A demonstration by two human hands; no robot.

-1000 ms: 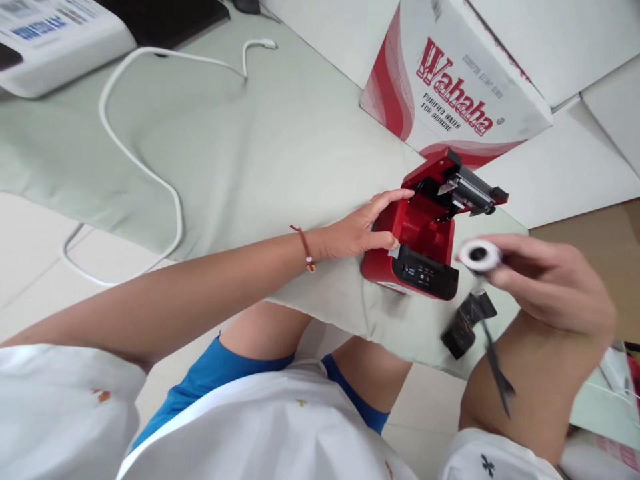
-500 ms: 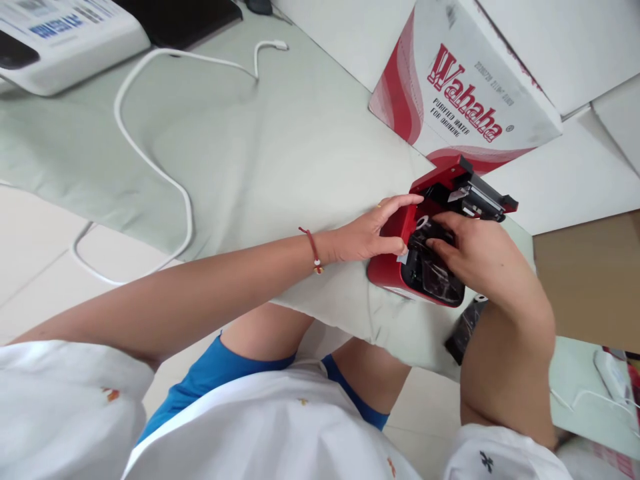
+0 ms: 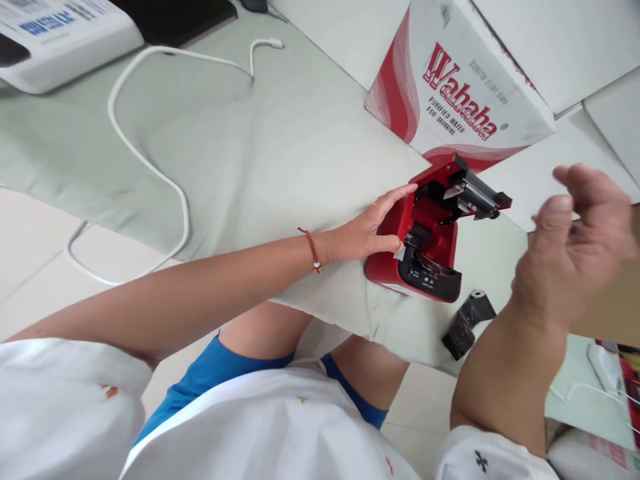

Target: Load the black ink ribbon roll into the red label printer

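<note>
A red label printer (image 3: 384, 268) stands near the front edge of the cloth-covered table, its lid (image 3: 435, 175) raised and its inside showing. My left hand (image 3: 377, 230) grips it from the left, forefinger and thumb spread over the body near the opening. Dark, shiny marbled paper (image 3: 434, 265) shows behind the black front panel; how it sits inside is partly hidden. Off to the right, my right hand (image 3: 575, 247) is raised and blurred, thumb and forefinger apart with nothing visible between them. On the table below it lies a black marbled label roll (image 3: 470, 320).
Behind the printer stands a red and white water carton (image 3: 460, 87). A white cable (image 3: 150, 157) curves across the left of the table. At the far left are a white device (image 3: 75, 47) and a flat black object (image 3: 180, 20). A brown surface (image 3: 600, 287) lies at the right.
My right hand has come out of the printer and swung up to the right. The printer's inside and the roll on the table now show more. My left hand has stayed in place.
</note>
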